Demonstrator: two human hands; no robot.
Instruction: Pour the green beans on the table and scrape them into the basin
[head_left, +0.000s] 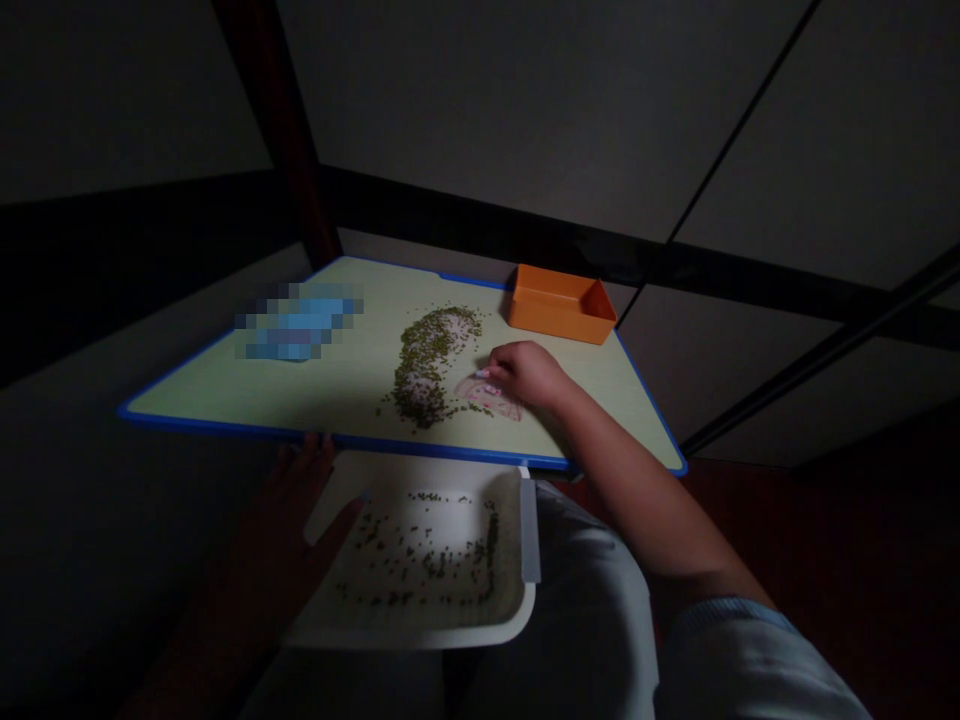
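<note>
On the pale board (337, 395), my right hand (521, 370) is closed in a pinch at the upper edge of a pink, see-through, fan-shaped piece (499, 400). Just left of it spreads a curved heap of small green beans (427, 355), with pinkish-white patches among them. Below the board's near edge, a white plastic tub (521, 625) sits by my lap with scattered beans inside. My left hand (300, 530) is in shadow at the tub's left side, its thumb over the inside and its fingers outside, near the board's edge. It grips the tub's side.
An orange open box (562, 305) stands at the board's far right corner. Toward the left edge lies a blurred-out blue item (300, 325). The board has a blue rim, and dark-seamed grey panels (480, 120) rise behind it.
</note>
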